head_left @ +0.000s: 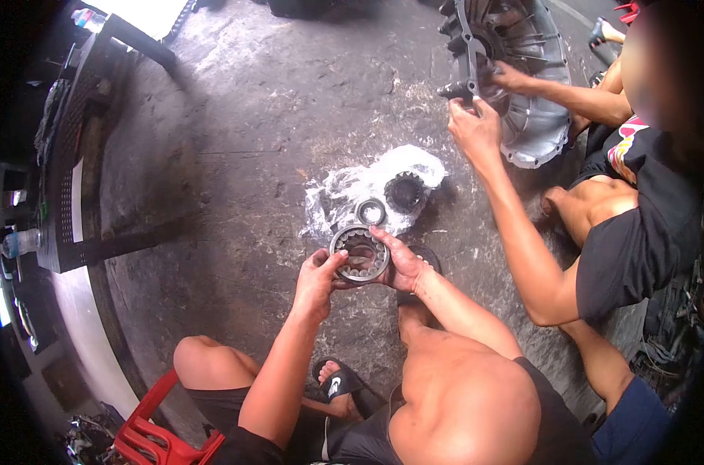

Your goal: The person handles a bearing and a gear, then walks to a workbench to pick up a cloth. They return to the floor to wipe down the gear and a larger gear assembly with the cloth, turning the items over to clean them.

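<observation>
A metal roller bearing (360,276) with rollers around its inside is held between both my hands, tilted so its open centre faces me. My left hand (318,280) grips its left side, fingers closed on the rim with the thumb on top. On the right side, my right hand (404,262) holds the rim, thumb at the upper edge. Just beyond the bearing, a smaller metal ring (370,200) lies on a crumpled clear plastic sheet (336,203). A dark toothed gear (404,192) rests on the same sheet.
At the upper right, another person's hands (476,128) touch a large metal gearbox housing (542,116). A dark perforated metal bench (69,170) stands at left, with a plastic bottle (20,243) near it. A red plastic chair (146,434) is at lower left. The floor is stained concrete (243,116).
</observation>
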The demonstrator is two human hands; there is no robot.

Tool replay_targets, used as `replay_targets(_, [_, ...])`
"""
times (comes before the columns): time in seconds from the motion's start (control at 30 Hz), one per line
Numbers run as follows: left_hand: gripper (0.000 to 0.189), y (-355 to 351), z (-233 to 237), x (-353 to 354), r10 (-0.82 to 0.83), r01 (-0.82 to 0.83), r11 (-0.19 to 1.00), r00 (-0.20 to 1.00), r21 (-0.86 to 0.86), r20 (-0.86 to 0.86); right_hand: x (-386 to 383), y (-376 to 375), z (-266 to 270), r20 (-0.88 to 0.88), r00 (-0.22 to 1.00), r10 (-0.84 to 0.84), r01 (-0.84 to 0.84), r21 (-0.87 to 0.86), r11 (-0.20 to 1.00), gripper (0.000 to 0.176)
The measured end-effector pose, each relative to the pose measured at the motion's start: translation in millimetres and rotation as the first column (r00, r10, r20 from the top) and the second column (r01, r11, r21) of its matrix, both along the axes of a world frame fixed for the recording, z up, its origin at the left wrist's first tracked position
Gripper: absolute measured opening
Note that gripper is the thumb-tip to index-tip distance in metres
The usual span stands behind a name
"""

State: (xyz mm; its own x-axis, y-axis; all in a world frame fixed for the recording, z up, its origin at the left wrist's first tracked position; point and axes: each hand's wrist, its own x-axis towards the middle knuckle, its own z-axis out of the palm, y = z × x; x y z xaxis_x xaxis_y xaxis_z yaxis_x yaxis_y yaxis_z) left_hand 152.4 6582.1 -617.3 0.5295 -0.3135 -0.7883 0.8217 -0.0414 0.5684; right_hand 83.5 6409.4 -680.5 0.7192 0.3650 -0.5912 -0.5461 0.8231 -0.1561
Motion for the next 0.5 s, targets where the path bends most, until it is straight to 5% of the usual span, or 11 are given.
replay_targets(0.1, [0.025, 1, 1, -1, -0.082, 0.067, 0.993, 0.984, 0.096, 0.158, -1, -3, -2, 0.014, 1.000, 0.016, -0.015, -0.025, 1.000, 0.054])
replay_targets(0.17, [0.035, 3, 4, 0, -0.329, 0.184, 0.905, 0.874, 0.384, 0.357, -4, -6, -5, 0.012, 1.000, -0.017, 0.017, 0.011, 1.000, 0.048])
replay_targets(0.2, [0.040, 3, 6, 1, -0.458, 0.204, 0.827, 0.784, 0.524, 0.418, -9, -2, -26, 0.005, 1.000, -0.015, 0.015, -0.215, 0.976, 0.044])
replay_targets(0.27, [0.041, 5, 8, 3, -0.462, 0.180, 0.818, 0.770, 0.546, 0.439, -15, 9, -64, -0.009, 1.000, -0.011, 0.003, -0.622, 0.783, 0.038])
replay_targets(0.33, [0.030, 16, -2, 4, -0.456, 0.133, 0.827, 0.728, 0.546, 0.513, -16, 4, -66, -0.071, 0.990, 0.123, -0.136, -0.725, 0.676, 0.031])
replay_targets(0.43, [0.024, 27, 6, 13, -0.334, 0.138, 0.874, 0.868, 0.467, 0.369, 2, -1, -66, -0.171, 0.945, 0.277, -0.279, -0.863, 0.421, 0.030])
replay_targets(0.5, [0.021, 29, 10, 15, -0.230, 0.097, 0.916, 0.923, 0.390, 0.310, 17, 0, -65, -0.099, 0.916, 0.388, -0.125, -0.991, 0.042, 0.028])
